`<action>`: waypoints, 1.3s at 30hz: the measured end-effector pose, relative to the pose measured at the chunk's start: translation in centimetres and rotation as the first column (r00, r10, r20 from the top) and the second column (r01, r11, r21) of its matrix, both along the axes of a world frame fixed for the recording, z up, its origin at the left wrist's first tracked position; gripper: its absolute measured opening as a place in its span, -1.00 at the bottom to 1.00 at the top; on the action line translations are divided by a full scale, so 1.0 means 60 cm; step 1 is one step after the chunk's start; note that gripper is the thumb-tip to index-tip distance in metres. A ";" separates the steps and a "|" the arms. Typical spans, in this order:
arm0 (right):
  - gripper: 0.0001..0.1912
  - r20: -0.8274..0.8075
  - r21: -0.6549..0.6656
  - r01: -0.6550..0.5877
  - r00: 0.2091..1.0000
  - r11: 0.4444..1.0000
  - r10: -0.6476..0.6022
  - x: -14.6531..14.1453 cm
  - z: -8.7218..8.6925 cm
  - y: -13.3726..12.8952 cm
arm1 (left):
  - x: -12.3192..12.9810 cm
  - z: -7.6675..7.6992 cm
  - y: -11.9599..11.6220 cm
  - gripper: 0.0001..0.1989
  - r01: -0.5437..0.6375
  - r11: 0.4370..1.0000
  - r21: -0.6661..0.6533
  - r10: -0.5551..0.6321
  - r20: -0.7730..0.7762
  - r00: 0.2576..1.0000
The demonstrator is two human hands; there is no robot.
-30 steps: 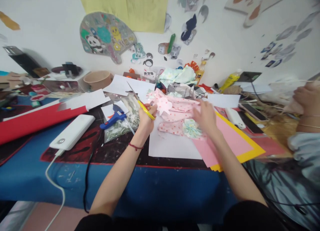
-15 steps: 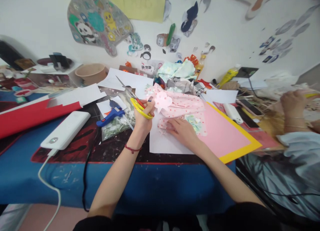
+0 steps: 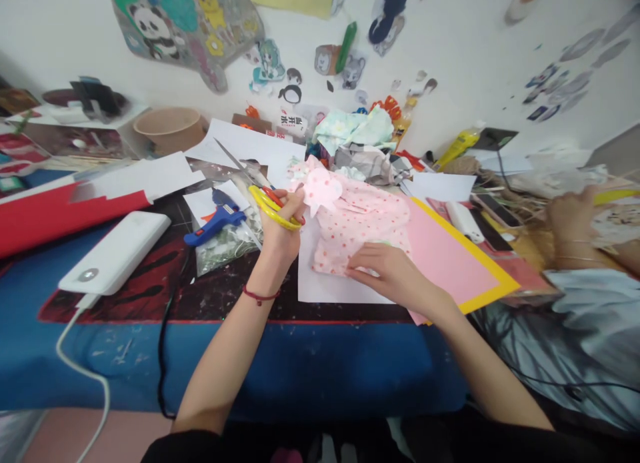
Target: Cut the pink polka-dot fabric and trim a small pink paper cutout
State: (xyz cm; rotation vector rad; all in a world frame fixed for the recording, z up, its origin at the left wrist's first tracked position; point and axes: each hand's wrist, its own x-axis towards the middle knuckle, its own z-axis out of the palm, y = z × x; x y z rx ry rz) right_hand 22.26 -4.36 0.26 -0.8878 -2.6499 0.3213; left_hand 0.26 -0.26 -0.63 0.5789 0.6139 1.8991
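As your left hand (image 3: 285,235) grips scissors (image 3: 275,217) and flower (image 3: 324,189) mid-frame, that crowding could bend the flower; right of centre, your right hand (image 3: 403,276) pinches cloth (image 3: 373,217).

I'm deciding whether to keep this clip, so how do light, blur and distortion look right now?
Head view: soft, even light, no harsh glare on the white power bank; the scissors and right hand read fairly clearly; the co-worker's hand looks soft; wall cutouts at far right look smeared and stretched, as with a wide lens.
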 end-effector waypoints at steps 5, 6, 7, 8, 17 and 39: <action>-0.48 0.044 0.086 0.228 0.972 0.970 -0.233 -0.032 -0.052 0.021 | 0.000 0.000 -0.001 -0.55 0.015 1.000 -0.017 -0.015 0.025 1.000; -0.42 0.110 0.055 0.210 0.970 0.976 -0.215 -0.038 -0.065 0.028 | 0.000 0.000 -0.001 -0.55 0.015 1.000 -0.020 -0.015 0.022 1.000; -0.37 0.170 0.015 0.186 0.968 0.982 -0.186 -0.042 -0.075 0.033 | -0.001 -0.001 -0.001 -0.56 0.015 1.000 -0.024 -0.015 0.018 1.000; -0.34 0.206 -0.009 0.176 0.964 0.984 -0.170 -0.045 -0.082 0.038 | -0.001 -0.001 -0.001 -0.56 0.018 0.999 -0.027 -0.017 0.014 1.000; -0.31 0.203 -0.015 0.134 0.971 0.991 -0.128 -0.037 -0.095 0.041 | 0.002 -0.002 -0.003 -0.57 0.069 0.993 -0.091 -0.074 -0.043 0.996; -0.31 0.080 0.065 0.143 0.986 0.988 -0.148 -0.023 -0.095 -0.015 | 0.023 0.013 -0.042 -0.49 -0.103 0.952 -0.288 -0.014 -0.379 0.925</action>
